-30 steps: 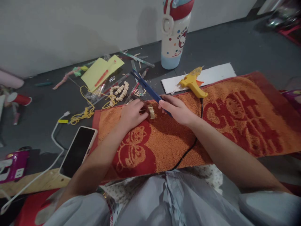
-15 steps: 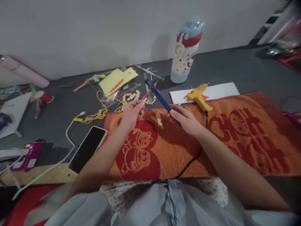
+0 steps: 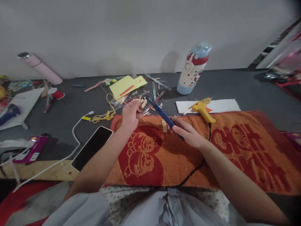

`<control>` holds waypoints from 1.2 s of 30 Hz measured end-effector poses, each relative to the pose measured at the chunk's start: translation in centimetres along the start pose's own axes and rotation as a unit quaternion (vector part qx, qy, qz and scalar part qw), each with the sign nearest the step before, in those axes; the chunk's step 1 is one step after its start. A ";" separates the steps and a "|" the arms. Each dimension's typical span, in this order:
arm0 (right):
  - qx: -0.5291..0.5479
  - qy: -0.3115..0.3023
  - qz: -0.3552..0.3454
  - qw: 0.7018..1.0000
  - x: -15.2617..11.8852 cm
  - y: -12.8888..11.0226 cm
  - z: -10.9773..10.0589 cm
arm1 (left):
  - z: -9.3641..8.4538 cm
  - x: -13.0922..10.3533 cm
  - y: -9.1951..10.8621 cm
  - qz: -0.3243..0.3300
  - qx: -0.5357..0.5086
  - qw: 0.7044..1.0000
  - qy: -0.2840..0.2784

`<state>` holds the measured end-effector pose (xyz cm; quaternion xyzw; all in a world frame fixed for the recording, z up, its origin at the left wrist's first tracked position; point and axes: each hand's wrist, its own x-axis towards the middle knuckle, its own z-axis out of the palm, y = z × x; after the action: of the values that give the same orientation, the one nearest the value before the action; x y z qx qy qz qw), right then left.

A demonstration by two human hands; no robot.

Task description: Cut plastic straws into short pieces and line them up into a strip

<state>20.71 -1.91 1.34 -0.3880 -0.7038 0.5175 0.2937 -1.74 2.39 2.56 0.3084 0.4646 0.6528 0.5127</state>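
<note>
My right hand (image 3: pixel 187 131) is wrapped round the lower end of a long blue tool (image 3: pixel 162 113), whose tip points up and left. To its left, my left hand (image 3: pixel 131 113) has its fingers pinched near small pale pieces (image 3: pixel 144 103); what they hold, if anything, is too small to make out. Just beyond the towel edge, a red stick (image 3: pixel 160 95) lies near the blue tool's tip. A short row of pale pieces (image 3: pixel 164 126) rests on the orange towel (image 3: pixel 183 163) between my hands.
A yellow glue gun (image 3: pixel 202 110) lies on a white board (image 3: pixel 225 105), its black cord crossing the towel. Behind stands a bottle (image 3: pixel 191 73). Yellow paper (image 3: pixel 122 87) and yellow string (image 3: pixel 104 116) lie back left, with a phone (image 3: pixel 92 147) beside my left forearm and a pink flask (image 3: pixel 43 69) farther off.
The view has tilted up, so the tabletop things appear lower. The red stick that was at my left fingertips is now away from them, and that hand is by the pale pieces.
</note>
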 end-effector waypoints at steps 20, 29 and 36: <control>-0.057 0.000 -0.028 0.998 0.0 0.8 0.3 | 0.0 -0.3 -0.4 0.100 0.045 0.994 -0.026; -0.083 -0.002 -0.047 0.995 -0.1 1.0 0.1 | 0.1 -0.5 -0.5 0.090 0.062 0.993 -0.034; -0.108 -0.009 -0.046 0.993 -0.1 0.8 0.0 | 0.2 -0.7 -1.1 0.076 0.079 0.993 -0.047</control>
<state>20.93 -1.89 0.60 -0.3800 -0.7752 0.4282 0.2670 -0.99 1.85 1.70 0.4131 0.4651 0.6359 0.4568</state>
